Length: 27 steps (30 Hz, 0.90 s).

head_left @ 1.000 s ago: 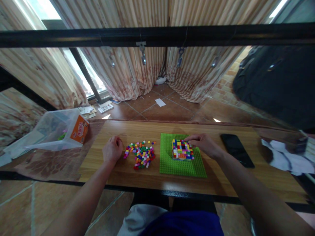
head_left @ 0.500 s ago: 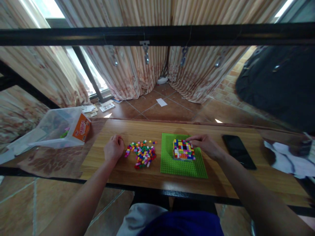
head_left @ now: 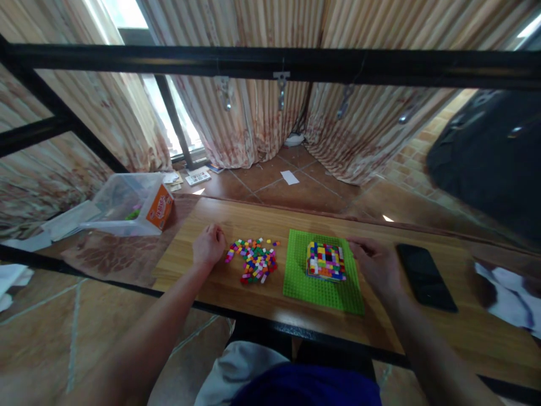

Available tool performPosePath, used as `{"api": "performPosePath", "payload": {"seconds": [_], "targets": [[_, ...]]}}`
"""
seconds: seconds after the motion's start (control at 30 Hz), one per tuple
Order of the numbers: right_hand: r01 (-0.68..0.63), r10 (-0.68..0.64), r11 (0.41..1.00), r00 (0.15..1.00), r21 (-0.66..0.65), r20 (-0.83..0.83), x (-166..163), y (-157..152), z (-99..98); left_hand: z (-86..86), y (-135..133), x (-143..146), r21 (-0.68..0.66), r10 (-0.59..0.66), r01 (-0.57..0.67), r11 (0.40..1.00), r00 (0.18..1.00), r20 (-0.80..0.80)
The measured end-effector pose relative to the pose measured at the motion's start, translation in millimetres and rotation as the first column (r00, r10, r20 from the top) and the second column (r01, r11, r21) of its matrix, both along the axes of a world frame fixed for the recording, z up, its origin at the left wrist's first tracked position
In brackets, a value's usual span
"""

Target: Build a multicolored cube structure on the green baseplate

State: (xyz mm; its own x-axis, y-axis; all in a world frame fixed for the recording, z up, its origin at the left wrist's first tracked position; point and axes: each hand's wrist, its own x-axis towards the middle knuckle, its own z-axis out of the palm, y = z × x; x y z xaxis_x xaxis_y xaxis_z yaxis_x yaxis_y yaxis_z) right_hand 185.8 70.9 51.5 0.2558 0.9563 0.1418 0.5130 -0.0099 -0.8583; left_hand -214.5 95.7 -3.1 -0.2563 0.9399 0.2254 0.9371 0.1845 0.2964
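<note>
A green baseplate [head_left: 304,287] lies on the wooden table [head_left: 220,220]. On it stands a square block of multicoloured small bricks [head_left: 326,261]. To its left is a loose pile of small coloured bricks [head_left: 253,260]. My left hand [head_left: 208,246] rests as a loose fist on the table just left of the pile, with nothing visible in it. My right hand [head_left: 375,265] lies at the right edge of the baseplate, fingers curled, beside the brick block and apart from it.
A black phone [head_left: 425,276] lies right of my right hand. A clear plastic tub with an orange label [head_left: 134,205] lies tipped at the table's left end. White cloth [head_left: 511,287] sits at the far right. A black metal frame bar [head_left: 270,59] crosses overhead.
My right hand has drawn back from the top of the brick block to the baseplate's right edge. The view has swung left. My left hand has stayed put.
</note>
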Motion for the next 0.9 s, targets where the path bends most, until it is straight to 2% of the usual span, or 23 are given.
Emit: {"api": "performPosePath", "payload": {"seconds": [0.07,0.13,0.27,0.33,0.43,0.53,0.9], "targets": [[-0.012,0.0,0.993,0.995,0.121,0.097,-14,-14,5.6,-1.0,0,0,-0.001,-0.003,0.003,1.0,1.0,0.012],[-0.117,0.083,0.974,0.981,0.193,0.177,-35,-27,8.7,-2.2,0,0,-0.004,0.001,-0.001,1.0,1.0,0.014],[-0.397,0.325,0.898,0.889,0.189,0.323,-88,-46,-3.4,-4.2,0,0,-0.02,0.01,-0.009,1.0,1.0,0.005],[-0.464,0.392,0.874,0.847,0.141,0.358,-112,-49,-17.1,-4.9,0,0,-0.014,0.011,-0.01,1.0,1.0,0.003],[-0.468,0.411,0.883,0.813,0.042,0.413,-135,-49,-36.7,-5.2,-1,0,-0.009,0.009,-0.009,1.0,1.0,0.005],[-0.439,0.405,0.898,0.8,-0.028,0.443,-146,-46,-47.2,-4.2,-1,0,-0.007,0.003,-0.003,1.0,1.0,0.007],[-0.385,0.356,0.922,0.81,-0.034,0.465,-152,-40,-51.9,-0.8,-3,2,-0.017,-0.001,0.001,1.0,1.0,0.007]]}}
